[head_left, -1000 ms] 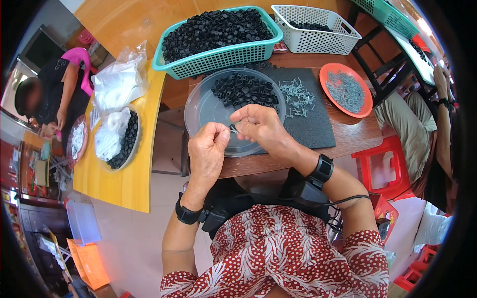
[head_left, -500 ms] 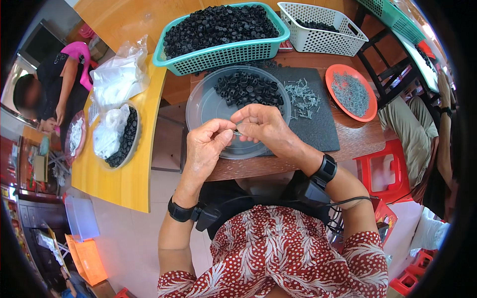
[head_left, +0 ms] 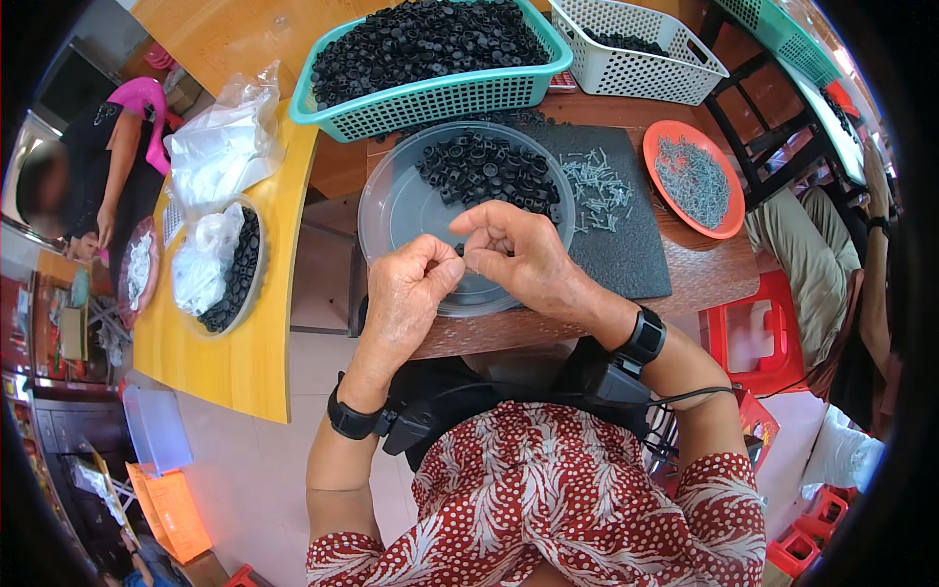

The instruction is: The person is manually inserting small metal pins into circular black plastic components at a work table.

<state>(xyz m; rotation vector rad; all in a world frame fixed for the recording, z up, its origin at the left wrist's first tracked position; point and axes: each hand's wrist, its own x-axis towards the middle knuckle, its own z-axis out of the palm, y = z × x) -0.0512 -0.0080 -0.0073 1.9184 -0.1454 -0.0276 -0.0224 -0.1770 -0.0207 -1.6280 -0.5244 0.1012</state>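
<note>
Over the near side of a clear round plastic basin (head_left: 391, 196), my left hand (head_left: 416, 289) and my right hand (head_left: 523, 256) meet fingertip to fingertip. Both are closed in a pinch. A small dark piece shows between the fingertips, with most of it hidden, so its kind is unclear. Small black plastic caps (head_left: 489, 174) lie heaped in the basin's far right part. Right of the basin, loose grey screws (head_left: 599, 191) are scattered on a dark mat (head_left: 641, 259). An orange plate (head_left: 729, 220) of more screws is farther right.
A green basket (head_left: 430, 106) full of black caps stands at the back beside a white basket (head_left: 641, 73). On the yellow table (head_left: 215, 367) at left are plastic bags and a tub (head_left: 256, 284) of black parts. A red stool (head_left: 753, 338) and people are at both sides.
The view has shifted slightly. My hands stay together over the basin, with the fingertips still pinched and only slightly moved.
</note>
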